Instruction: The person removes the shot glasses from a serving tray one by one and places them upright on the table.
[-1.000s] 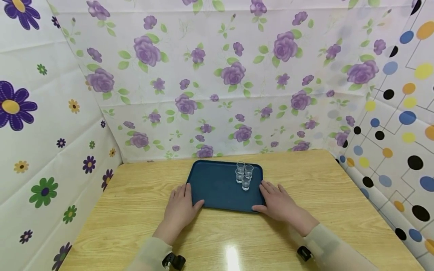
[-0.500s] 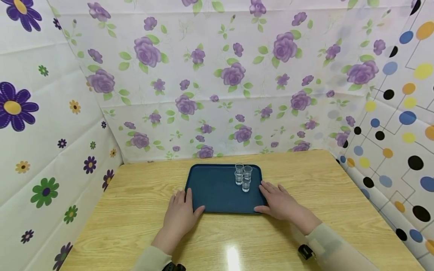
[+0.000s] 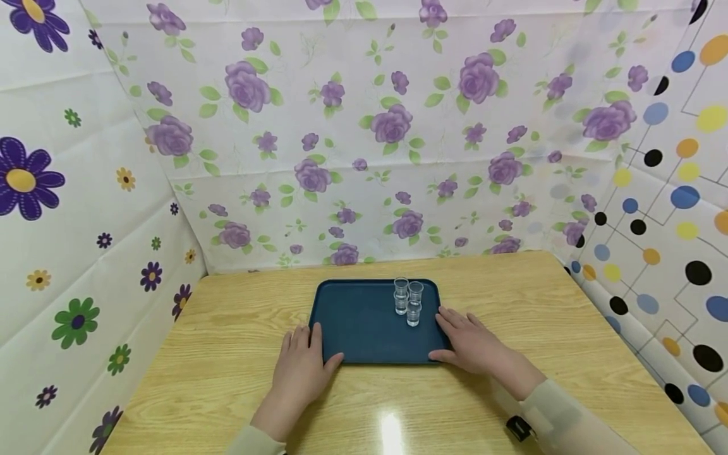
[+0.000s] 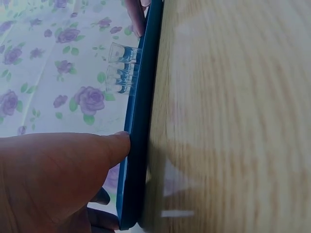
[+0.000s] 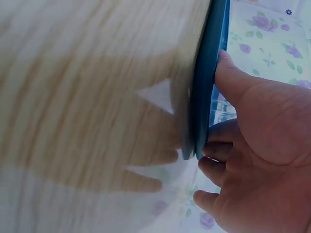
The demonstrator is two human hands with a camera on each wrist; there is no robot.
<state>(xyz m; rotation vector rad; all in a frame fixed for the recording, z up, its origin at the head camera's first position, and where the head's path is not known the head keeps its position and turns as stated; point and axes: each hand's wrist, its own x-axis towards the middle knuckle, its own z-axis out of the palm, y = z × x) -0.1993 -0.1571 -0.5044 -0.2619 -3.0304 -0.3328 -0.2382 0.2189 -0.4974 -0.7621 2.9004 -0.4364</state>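
A dark blue rectangular tray point(image 3: 358, 322) lies on the wooden table, its near edge facing me. Several small clear shot glasses point(image 3: 413, 314) stand upright, close together, on its right half. My left hand point(image 3: 299, 366) holds the near left corner, thumb on the front rim and fingers along the left side. At the near right corner my right hand point(image 3: 471, 343) grips the tray, its thumb on the front rim. In the left wrist view, the left thumb presses the tray's rim point(image 4: 127, 167). The right wrist view shows the right fingers bent at the corner, partly behind the tray.
The wood-grain table point(image 3: 227, 328) extends around the tray. A floral cloth point(image 3: 318, 126) hangs behind the table's far edge. Patterned cloths also stand at the left point(image 3: 74, 253) and right point(image 3: 665, 253). A black wrist device point(image 3: 519, 428) sits by the right sleeve.
The tray has come toward me with both hands and turned slightly, so its front edge is now level. The glasses have moved along with it, still standing.
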